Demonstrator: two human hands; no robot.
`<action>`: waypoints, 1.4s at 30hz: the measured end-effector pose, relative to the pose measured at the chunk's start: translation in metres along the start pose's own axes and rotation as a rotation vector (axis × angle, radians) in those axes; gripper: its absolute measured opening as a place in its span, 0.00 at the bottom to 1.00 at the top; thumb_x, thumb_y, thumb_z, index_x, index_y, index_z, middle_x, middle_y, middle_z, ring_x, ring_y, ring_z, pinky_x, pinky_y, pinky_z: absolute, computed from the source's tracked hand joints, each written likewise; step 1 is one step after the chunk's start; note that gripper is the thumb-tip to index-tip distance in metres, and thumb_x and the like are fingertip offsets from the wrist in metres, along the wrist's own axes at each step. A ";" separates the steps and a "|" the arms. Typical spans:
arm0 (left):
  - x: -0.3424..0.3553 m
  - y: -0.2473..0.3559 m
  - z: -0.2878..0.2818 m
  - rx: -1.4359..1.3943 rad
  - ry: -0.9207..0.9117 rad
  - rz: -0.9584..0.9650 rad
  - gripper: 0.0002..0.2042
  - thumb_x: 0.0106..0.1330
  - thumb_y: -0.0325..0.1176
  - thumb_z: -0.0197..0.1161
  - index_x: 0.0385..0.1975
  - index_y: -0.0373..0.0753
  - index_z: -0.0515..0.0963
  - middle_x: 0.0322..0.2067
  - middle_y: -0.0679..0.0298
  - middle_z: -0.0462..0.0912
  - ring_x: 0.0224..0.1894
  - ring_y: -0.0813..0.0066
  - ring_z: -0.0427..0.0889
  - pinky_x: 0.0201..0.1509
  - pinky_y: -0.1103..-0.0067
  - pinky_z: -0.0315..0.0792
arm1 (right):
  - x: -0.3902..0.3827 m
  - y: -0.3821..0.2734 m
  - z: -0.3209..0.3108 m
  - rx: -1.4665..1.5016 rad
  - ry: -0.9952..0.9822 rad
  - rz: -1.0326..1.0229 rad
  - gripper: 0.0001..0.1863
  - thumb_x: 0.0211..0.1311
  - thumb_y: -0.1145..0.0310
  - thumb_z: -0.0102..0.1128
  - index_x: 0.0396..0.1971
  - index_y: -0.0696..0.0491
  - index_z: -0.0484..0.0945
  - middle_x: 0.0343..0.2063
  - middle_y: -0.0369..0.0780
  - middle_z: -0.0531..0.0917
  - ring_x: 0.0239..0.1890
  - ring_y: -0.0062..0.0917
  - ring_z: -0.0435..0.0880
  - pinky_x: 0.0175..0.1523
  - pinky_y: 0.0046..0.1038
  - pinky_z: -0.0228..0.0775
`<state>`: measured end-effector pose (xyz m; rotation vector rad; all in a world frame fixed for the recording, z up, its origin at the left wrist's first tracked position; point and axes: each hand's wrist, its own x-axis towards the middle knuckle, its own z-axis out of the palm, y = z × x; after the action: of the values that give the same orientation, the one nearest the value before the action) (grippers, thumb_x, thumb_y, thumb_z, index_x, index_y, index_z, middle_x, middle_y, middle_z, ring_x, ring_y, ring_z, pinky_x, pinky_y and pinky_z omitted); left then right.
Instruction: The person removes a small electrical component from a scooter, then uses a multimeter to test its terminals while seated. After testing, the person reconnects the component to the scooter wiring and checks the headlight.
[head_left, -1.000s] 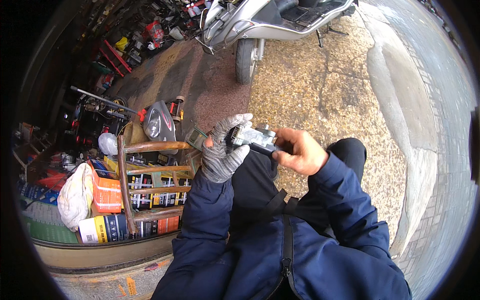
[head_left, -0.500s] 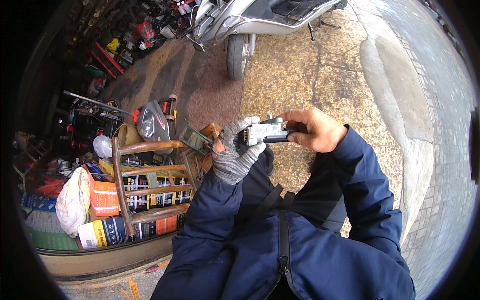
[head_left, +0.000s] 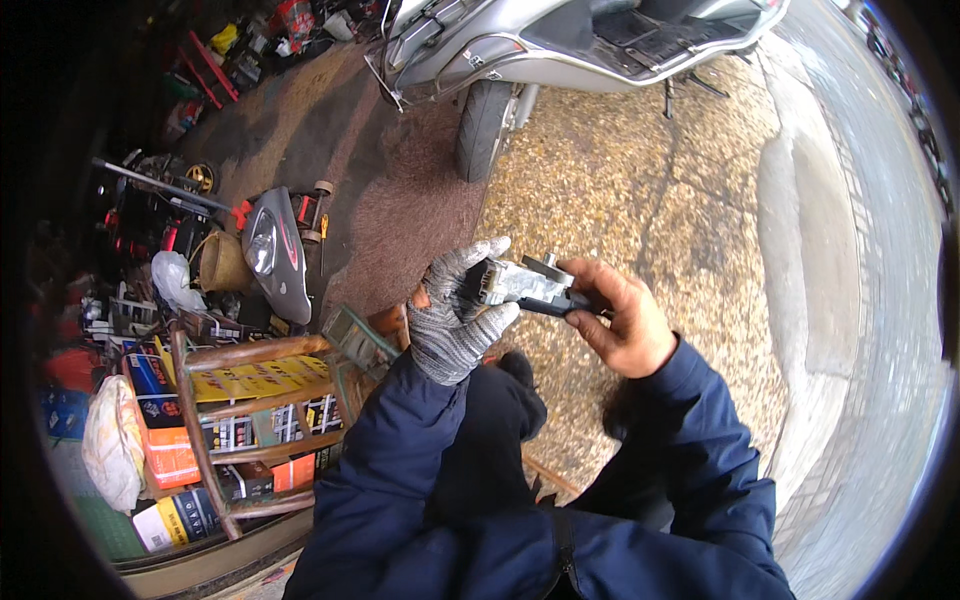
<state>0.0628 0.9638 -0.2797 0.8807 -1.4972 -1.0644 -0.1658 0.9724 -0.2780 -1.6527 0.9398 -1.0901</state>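
A small silver metal part with a black plastic side point(head_left: 528, 284) is held in front of my body, above the ground. My right hand point(head_left: 630, 315), bare, pinches its right end between thumb and fingers. My left hand point(head_left: 450, 315), in a grey knitted glove with bare skin showing at one spot, cups its left end, with the thumb below and the fingers above. The part tilts slightly down to the right. A short lever-like piece stands out along its upper edge. Its exact kind I cannot make out.
A silver scooter point(head_left: 560, 50) stands ahead, its front wheel point(head_left: 485, 130) on the ground. To my left lies a wooden ladder-like frame point(head_left: 265, 405) over battery boxes point(head_left: 170, 455). Beside it are a grey headlight panel point(head_left: 275, 255), a white cloth point(head_left: 113, 440) and a bucket point(head_left: 222, 262).
The part has turned, its right end now lower, and my right hand has dropped slightly. My left hand has shifted a little left. The whole view has shifted too.
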 end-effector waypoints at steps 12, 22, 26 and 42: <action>0.137 0.046 -0.038 -0.279 0.235 -0.124 0.29 0.62 0.33 0.65 0.62 0.36 0.64 0.52 0.47 0.76 0.52 0.64 0.77 0.59 0.69 0.71 | 0.136 -0.067 0.013 0.246 0.099 0.225 0.26 0.57 0.83 0.59 0.57 0.58 0.67 0.31 0.41 0.82 0.33 0.21 0.82 0.41 0.24 0.74; 0.222 0.186 -0.100 -0.685 0.456 -0.312 0.28 0.63 0.28 0.63 0.63 0.39 0.63 0.43 0.63 0.73 0.43 0.66 0.79 0.47 0.68 0.80 | 0.240 -0.238 0.051 0.508 0.065 0.497 0.23 0.65 0.77 0.57 0.57 0.60 0.61 0.36 0.42 0.81 0.36 0.20 0.78 0.40 0.23 0.72; 0.264 0.215 -0.124 -0.831 0.420 -0.329 0.26 0.64 0.31 0.62 0.62 0.42 0.64 0.37 0.64 0.73 0.36 0.66 0.78 0.37 0.67 0.80 | 0.281 -0.270 0.051 0.524 -0.027 0.503 0.23 0.65 0.76 0.58 0.56 0.61 0.61 0.38 0.43 0.81 0.37 0.21 0.79 0.41 0.24 0.73; 0.545 0.172 -0.166 -1.001 0.086 -0.578 0.24 0.68 0.30 0.58 0.64 0.53 0.64 0.36 0.51 0.80 0.35 0.59 0.83 0.35 0.63 0.81 | 0.549 -0.140 -0.128 0.749 0.304 0.577 0.11 0.67 0.65 0.58 0.38 0.59 0.76 0.26 0.39 0.80 0.24 0.25 0.81 0.29 0.27 0.75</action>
<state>0.1298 0.4879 0.0707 0.5974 -0.4589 -1.9122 -0.0970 0.4744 0.0139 -0.5669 0.9512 -1.1034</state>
